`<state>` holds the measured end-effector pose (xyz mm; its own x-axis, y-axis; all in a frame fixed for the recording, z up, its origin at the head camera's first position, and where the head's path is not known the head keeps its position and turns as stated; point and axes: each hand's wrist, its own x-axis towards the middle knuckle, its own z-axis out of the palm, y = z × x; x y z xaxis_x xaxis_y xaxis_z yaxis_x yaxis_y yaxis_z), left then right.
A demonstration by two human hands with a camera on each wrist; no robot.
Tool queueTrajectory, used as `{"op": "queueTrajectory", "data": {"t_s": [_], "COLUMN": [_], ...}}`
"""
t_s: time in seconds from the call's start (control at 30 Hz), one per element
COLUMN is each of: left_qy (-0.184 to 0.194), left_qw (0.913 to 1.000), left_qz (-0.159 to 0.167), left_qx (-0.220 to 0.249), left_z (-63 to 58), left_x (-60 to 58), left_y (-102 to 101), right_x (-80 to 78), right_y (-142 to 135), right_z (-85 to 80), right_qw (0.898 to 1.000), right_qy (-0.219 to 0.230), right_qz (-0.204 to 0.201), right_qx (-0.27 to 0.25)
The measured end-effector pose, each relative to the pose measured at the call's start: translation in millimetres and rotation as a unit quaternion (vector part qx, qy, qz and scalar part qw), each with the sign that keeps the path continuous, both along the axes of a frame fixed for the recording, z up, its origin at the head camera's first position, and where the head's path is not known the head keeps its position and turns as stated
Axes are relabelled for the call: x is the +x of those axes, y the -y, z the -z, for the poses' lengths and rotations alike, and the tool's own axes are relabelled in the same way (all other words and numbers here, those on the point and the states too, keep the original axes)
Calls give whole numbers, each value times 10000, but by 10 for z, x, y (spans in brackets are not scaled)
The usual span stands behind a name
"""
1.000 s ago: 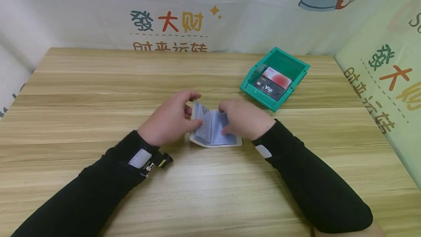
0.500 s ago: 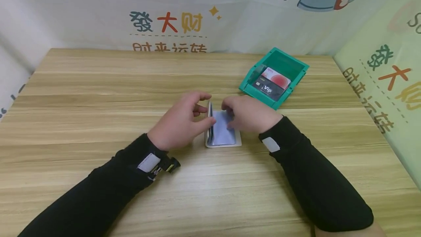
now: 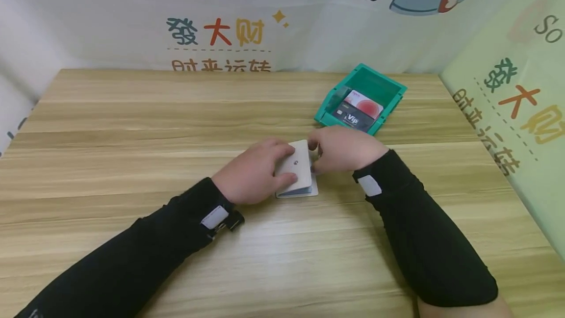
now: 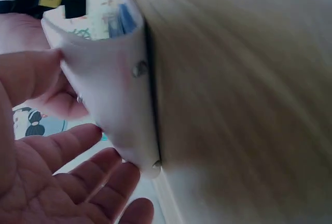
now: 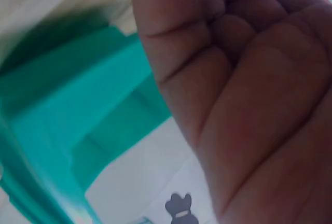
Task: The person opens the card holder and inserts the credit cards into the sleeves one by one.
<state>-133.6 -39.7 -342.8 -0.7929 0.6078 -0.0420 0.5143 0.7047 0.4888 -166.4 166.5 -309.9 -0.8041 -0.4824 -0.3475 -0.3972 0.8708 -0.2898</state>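
Observation:
A white card holder (image 3: 300, 161) with clear sleeves lies on the wooden table, its front cover folded over at a slight angle. In the left wrist view, metal snaps show on the white cover (image 4: 111, 79), with sleeves (image 4: 123, 21) inside. My left hand (image 3: 258, 171) lies over the cover's left side, thumb and fingertips touching it, fingers fairly straight in the left wrist view. My right hand (image 3: 346, 148) has curled fingers and thumb at the holder's right edge. In the right wrist view, the right hand (image 5: 249, 73) hides its fingertips.
Just behind my right hand stands a green open bin (image 3: 383, 82). A red-and-white card (image 3: 365, 103) and a dark VIP card (image 3: 353, 117) lie inside it. A printed white cloth (image 3: 326, 33) hangs behind the wooden table (image 3: 185, 112).
My left hand has swung the card holder's left half up and over to the right, so its white cover now faces up. My right hand has shifted slightly right to the edge.

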Motion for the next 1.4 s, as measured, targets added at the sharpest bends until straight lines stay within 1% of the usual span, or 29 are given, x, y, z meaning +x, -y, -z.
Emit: {"op": "queueTrajectory", "data": {"t_s": [0.07,0.13,0.27,0.37,0.5,0.57,0.67,0.83,0.97,1.17,1.4], "left_qy": [-108,-223,-425,-550,-629,-614,-591,-674,-705,-737,-747], "left_qw": [9994,9979,9926,9889,9883,9887,9887,9864,9855,9852,9844], "left_qz": [-7,-8,14,49,50,32,23,41,-5,-22,-37], "left_qx": [-315,-608,-1138,-1378,-1387,-1370,-1381,-1496,-1544,-1548,-1591], "left_z": [18,28,23,8,-18,-30,-44,-56,-54,-44,-59], "left_x": [-16,-34,-57,-69,-88,-94,-96,-94,-94,-93,-77], "left_y": [-14,-25,-51,-75,-100,-107,-119,-141,-148,-147,-163], "right_x": [-9,-15,-22,-26,-31,-30,-31,-33,-42,-46,-43], "right_y": [-19,-34,-48,-47,-19,9,49,90,107,110,127], "right_z": [-24,-42,-56,-52,-13,16,62,113,136,154,150], "right_qw": [9998,9996,9991,9977,9966,9964,9960,9958,9955,9957,9961], "right_qy": [66,175,399,436,254,177,181,174,155,207,284], "right_qz": [55,31,-134,-354,-543,-559,-538,-584,-633,-593,-428], "right_qx": [179,200,-100,-388,-562,-612,-685,-678,-685,-684,-718]}}
